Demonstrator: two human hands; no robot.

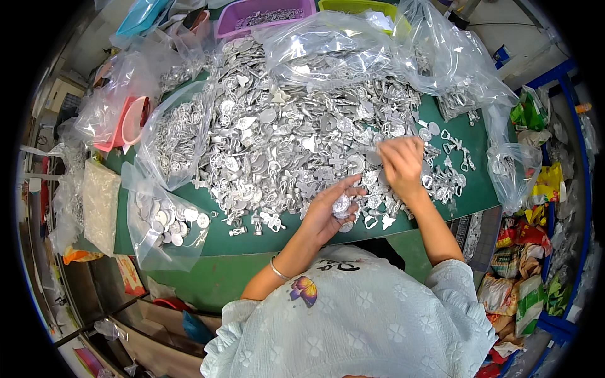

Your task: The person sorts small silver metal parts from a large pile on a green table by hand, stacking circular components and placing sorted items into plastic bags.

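Note:
A large heap of small silver metal castings (277, 135) covers the middle of the green table, with round discs, rings and figure shapes among them. My left hand (326, 211) is near the table's front edge, palm turned up, fingers curled around several round silver metal pieces (342, 206). To its right, above the heap's right side, my right hand (402, 165) is closed, its fingers bent downward and slightly blurred. Whatever those fingertips may pinch is hidden. Loose bottle-opener-shaped castings (458, 151) lie farther right on the table.
A clear bag of round discs (169, 220) lies at the front left, and another bag of castings (178, 135) stands behind it. Clear plastic sheeting (334, 47) drapes over the heap's far side. A purple bin (265, 16) and red scoop-like containers (123, 126) border the table.

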